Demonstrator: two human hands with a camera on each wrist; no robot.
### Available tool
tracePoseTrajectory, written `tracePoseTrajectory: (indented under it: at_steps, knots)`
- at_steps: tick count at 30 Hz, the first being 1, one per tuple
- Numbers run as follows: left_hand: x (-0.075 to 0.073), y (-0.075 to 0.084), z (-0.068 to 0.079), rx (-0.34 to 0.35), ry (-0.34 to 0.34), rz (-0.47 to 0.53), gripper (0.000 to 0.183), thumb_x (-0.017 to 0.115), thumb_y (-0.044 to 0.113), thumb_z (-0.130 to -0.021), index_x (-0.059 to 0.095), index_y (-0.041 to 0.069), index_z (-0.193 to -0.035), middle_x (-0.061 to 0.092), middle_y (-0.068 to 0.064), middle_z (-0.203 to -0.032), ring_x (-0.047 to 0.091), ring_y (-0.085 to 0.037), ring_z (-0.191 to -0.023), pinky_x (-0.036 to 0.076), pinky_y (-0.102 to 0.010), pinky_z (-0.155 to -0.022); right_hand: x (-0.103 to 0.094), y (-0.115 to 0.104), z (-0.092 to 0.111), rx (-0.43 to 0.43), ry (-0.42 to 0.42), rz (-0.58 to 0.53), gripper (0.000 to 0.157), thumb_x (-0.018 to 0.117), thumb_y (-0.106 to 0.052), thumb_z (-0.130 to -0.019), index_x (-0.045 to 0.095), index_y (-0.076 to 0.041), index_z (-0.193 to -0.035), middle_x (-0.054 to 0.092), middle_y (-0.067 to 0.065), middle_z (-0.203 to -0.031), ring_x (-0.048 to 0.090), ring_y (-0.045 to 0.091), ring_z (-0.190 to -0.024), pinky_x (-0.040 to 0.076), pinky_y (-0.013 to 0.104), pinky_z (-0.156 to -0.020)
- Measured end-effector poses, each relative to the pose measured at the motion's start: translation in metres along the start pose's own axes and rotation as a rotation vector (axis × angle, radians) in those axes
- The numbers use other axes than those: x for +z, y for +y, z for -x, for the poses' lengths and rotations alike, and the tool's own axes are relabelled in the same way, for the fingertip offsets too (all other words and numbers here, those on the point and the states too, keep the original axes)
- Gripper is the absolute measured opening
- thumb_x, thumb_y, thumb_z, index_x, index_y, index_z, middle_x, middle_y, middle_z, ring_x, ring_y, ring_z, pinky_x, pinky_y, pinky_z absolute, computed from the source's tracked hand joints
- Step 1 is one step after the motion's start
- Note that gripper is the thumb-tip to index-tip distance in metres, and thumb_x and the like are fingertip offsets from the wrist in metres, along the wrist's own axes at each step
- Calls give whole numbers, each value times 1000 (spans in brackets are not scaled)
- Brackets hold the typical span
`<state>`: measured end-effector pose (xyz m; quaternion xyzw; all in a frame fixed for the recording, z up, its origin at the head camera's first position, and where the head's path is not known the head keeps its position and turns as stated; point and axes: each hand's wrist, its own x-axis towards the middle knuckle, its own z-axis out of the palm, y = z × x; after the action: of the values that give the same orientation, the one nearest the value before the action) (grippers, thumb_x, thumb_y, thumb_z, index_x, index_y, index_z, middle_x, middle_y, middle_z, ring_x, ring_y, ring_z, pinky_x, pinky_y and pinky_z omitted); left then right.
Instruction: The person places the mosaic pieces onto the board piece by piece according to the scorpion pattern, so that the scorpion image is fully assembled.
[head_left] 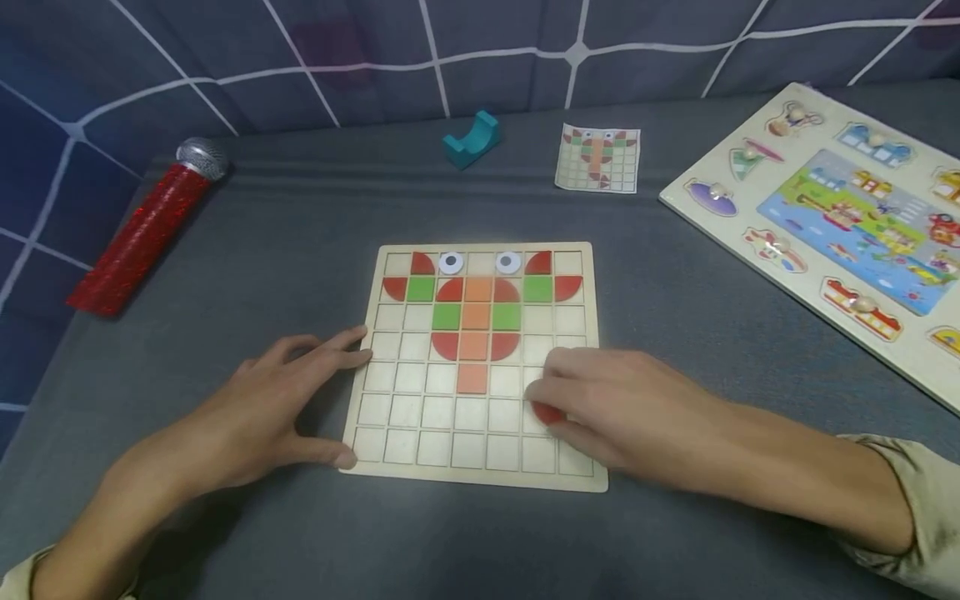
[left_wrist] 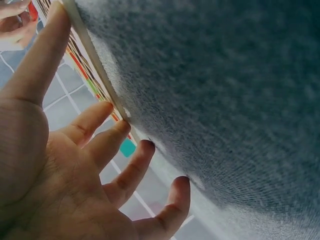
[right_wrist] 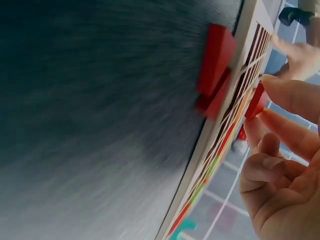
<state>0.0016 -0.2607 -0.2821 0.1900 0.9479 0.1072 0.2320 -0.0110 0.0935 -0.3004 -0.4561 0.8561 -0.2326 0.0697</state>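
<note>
A wooden grid board lies on the table, its upper cells filled with red quarter-circle, green and orange square pieces and two googly eyes. My right hand pinches a red quarter-circle piece between thumb and fingers over the board's lower right. In the right wrist view this piece is held just above the grid. Red pieces lie by the board's near edge there, hidden in the head view. My left hand spreads its fingers along the left edge, thumb and fingertips touching the board.
A small printed pattern card lies behind the board, near a teal curved block. A wooden knob puzzle takes up the right side. At the far left is a red microphone. A dark grid-patterned cloth hangs behind.
</note>
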Motion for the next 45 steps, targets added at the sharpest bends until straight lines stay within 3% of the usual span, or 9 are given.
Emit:
tracePoseTrajectory:
  at_steps: [6,15,19,26,33,45]
  knots:
    - [-1,0,0,4,1,7,100,78,66,-64,42,27,-149,23,4,-162,28,-39,-139,26,-78,-90,10,-12,-22,-72,40,-22,17,74,-10,-83,65,-17,-95,49,-12,-78,47,5,-69,42,19,-56]
    - [0,1,-1,-9,-1,12,101,80,65,-64,43,26,-149,24,3,-162,28,-39,-138,25,-80,-91,16,-25,-50,-32,-70,-13,12,69,-10,-86,59,-18,-85,47,-10,-73,46,8,-65,40,21,-53]
    - [1,1,-1,-10,0,24,101,81,65,-64,43,26,-149,24,4,-162,28,-39,-138,25,-79,-91,17,-27,-57,-46,-88,27,9,70,-11,-86,63,-16,-87,47,-9,-71,46,9,-63,38,21,-50]
    - [1,1,0,-13,4,22,102,80,66,-62,43,27,-149,25,2,-162,27,-40,-138,25,-78,-92,17,-28,-62,-50,-115,54,8,73,-12,-85,66,-16,-87,47,-8,-70,45,9,-63,37,20,-49]
    - [1,0,0,-4,12,28,102,83,63,-63,44,26,-149,25,3,-161,29,-39,-137,27,-77,-92,16,-25,-63,-76,-137,32,8,70,-13,-90,73,-18,-96,51,-7,-74,47,10,-65,38,20,-49]
    - [2,-1,0,13,16,17,101,80,66,-64,43,26,-149,24,3,-162,30,-39,-137,29,-75,-92,14,-22,-64,-39,-196,2,6,71,-15,-89,73,-17,-94,50,-9,-73,47,10,-66,41,22,-54]
